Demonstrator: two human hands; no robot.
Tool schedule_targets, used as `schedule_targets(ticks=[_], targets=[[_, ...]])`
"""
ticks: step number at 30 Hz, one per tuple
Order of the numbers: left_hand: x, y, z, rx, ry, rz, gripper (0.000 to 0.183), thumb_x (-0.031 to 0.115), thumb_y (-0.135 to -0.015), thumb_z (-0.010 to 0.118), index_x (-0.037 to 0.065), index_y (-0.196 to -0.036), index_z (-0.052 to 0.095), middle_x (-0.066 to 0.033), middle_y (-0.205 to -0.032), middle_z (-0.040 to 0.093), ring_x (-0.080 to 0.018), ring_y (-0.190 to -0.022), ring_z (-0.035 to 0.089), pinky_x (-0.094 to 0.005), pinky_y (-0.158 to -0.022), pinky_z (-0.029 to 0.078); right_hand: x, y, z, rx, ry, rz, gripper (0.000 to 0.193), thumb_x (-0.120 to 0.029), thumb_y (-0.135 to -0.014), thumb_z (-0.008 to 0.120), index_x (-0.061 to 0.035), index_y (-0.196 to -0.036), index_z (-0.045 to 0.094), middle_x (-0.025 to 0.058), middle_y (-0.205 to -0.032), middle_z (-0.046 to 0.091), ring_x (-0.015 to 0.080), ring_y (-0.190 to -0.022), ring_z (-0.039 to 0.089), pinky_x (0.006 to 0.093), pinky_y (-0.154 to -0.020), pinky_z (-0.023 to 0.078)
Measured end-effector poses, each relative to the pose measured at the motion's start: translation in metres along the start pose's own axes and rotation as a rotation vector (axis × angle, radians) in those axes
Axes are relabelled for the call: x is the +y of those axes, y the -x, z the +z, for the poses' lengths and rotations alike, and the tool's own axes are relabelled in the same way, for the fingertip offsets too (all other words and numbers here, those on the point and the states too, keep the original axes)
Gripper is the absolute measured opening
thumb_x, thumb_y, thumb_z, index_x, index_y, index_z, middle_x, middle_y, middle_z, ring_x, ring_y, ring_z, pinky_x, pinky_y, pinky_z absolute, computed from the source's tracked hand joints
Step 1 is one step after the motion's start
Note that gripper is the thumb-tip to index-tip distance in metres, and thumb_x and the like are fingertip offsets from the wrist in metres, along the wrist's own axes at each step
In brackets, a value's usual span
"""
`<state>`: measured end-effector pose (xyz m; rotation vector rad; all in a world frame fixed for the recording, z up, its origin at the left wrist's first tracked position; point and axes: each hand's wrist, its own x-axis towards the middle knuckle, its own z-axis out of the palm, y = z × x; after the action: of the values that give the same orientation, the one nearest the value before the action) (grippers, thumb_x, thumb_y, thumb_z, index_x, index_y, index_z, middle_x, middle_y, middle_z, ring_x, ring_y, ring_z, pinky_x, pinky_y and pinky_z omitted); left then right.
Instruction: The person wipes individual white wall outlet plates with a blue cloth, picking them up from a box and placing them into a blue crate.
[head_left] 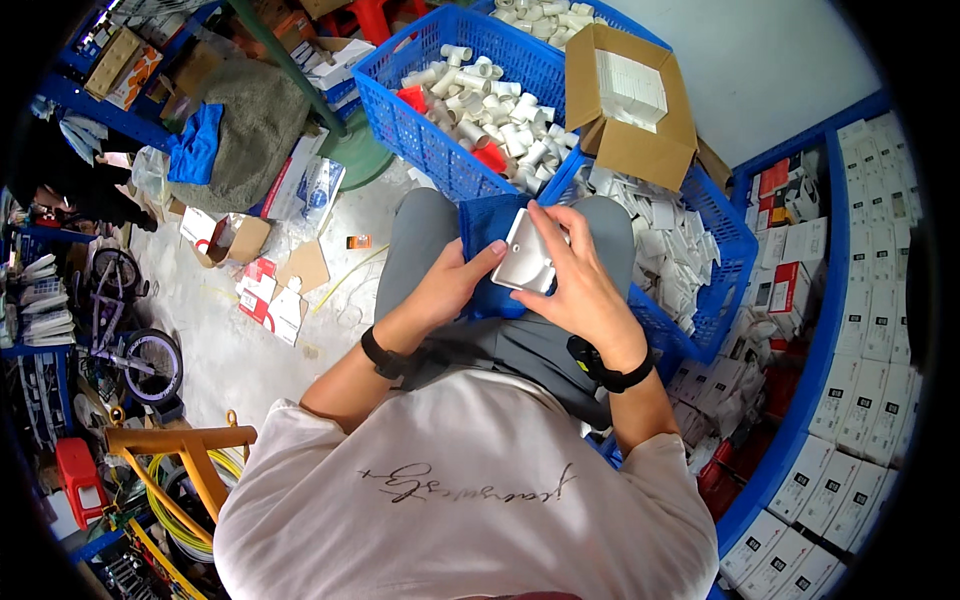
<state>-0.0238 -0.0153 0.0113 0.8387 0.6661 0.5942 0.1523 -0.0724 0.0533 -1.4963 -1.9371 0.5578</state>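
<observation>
A shallow white plastic box-like piece (525,262), hollow side up with a small hole near one edge, is held over my lap. My right hand (578,262) grips it, fingers at its far edge and thumb at its near edge. On its left edge rests the thumb of my left hand (450,285), whose other fingers are mostly hidden. Under the piece and between my hands lies a blue cloth (475,228), spread over my thighs.
Ahead stands a blue crate (385,85) of white pipe fittings. An open cardboard box (630,150) sits on another blue crate (735,250) of flat white pieces. Shelves of small white boxes (860,330) line the right. Torn cartons (275,300) and a purple bicycle (150,365) are at left.
</observation>
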Motion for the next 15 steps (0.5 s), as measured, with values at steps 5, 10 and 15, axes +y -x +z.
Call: schedule_targets(ticks=[5, 10, 15], targets=[[-0.003, -0.002, 0.0, 0.04, 0.025, 0.044, 0.032, 0.021, -0.094, 0.051, -0.002, -0.116, 0.051, -0.005, -0.103, 0.061, -0.0093, -0.088, 0.058, -0.0244, -0.075, 0.049, -0.008, 0.001, -0.008, 0.019, -0.026, 0.001, 0.088, -0.009, -0.06, 0.078, 0.0008, -0.135, 0.032, 0.0198, -0.127, 0.036, 0.0393, -0.117, 0.042, 0.04, -0.099, 0.038], [-0.019, -0.008, -0.005, 0.081, -0.015, 0.152, 0.031, 0.02, -0.094, 0.052, 0.0, -0.118, 0.05, -0.006, -0.105, 0.062, -0.0118, -0.091, 0.06, -0.0273, -0.077, 0.051, -0.006, 0.004, -0.003, 0.07, 0.047, 0.0, 0.091, -0.012, -0.059, 0.079, 0.001, -0.135, 0.03, 0.0202, -0.129, 0.036, 0.0405, -0.119, 0.039, 0.0442, -0.103, 0.033], [-0.017, -0.004, -0.001, 0.087, 0.092, 0.065, 0.031, 0.019, -0.094, 0.05, -0.001, -0.119, 0.049, -0.0081, -0.107, 0.061, -0.0129, -0.093, 0.06, -0.0279, -0.079, 0.05, 0.004, 0.01, 0.002, 0.238, -0.09, -0.007, 0.106, -0.014, -0.057, 0.082, 0.0018, -0.139, 0.018, 0.0223, -0.138, 0.03, 0.038, -0.124, 0.037, 0.0449, -0.105, 0.031]])
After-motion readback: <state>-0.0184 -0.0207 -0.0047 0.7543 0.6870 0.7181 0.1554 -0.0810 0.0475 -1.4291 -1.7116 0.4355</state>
